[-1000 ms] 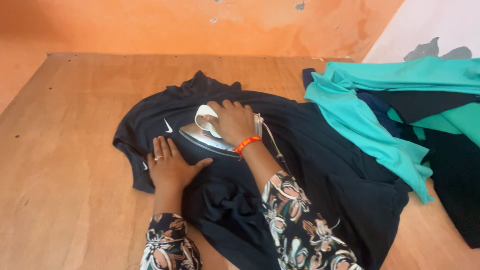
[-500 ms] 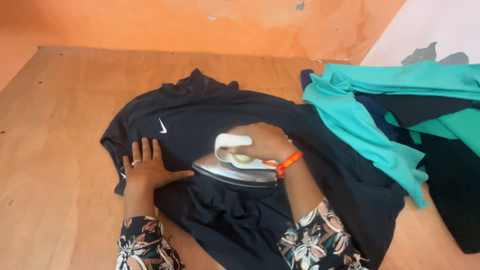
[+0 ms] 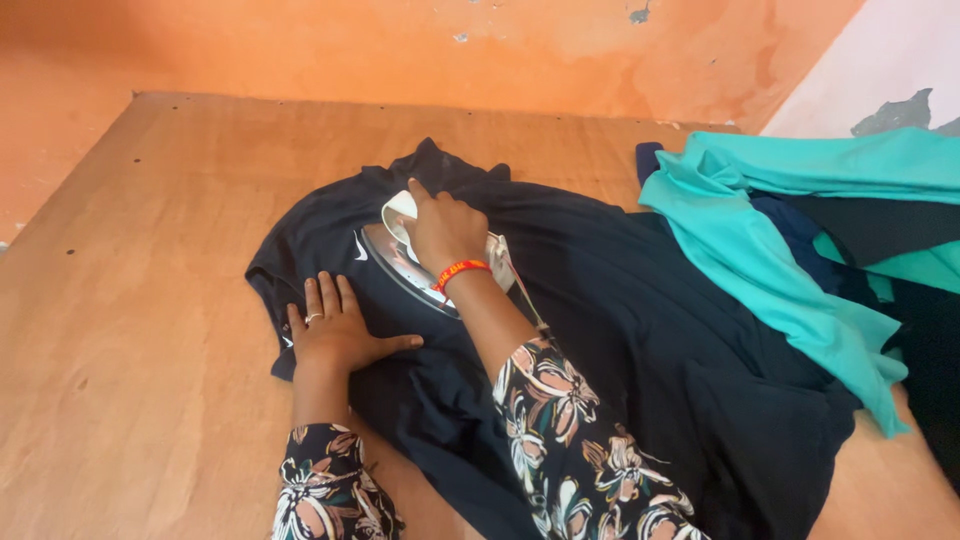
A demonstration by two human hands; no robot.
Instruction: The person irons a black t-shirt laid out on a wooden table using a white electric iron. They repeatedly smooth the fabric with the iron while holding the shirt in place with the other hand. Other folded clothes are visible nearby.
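A: Black fabric fills the middle: a dark shirt [image 3: 620,330] spread flat on the wooden floor [image 3: 130,330]. Nearest the camera, the left hand [image 3: 335,335] lies palm down on the shirt's left edge, its fingers [image 3: 325,298] held close together and the thumb stuck out to the side, a ring on one finger.

B: And the other hand?

A: Just beyond the left hand, the right hand [image 3: 445,232] is closed around the handle of an iron [image 3: 405,255], fingers curled tight over it. The iron sits on the shirt's chest, beside a small white logo, below the collar. An orange band circles that wrist.

B: Anything past the shirt?

A: To the shirt's right lies a heap of teal clothes [image 3: 780,250] overlapping its edge. Behind the shirt rises an orange wall [image 3: 400,50].
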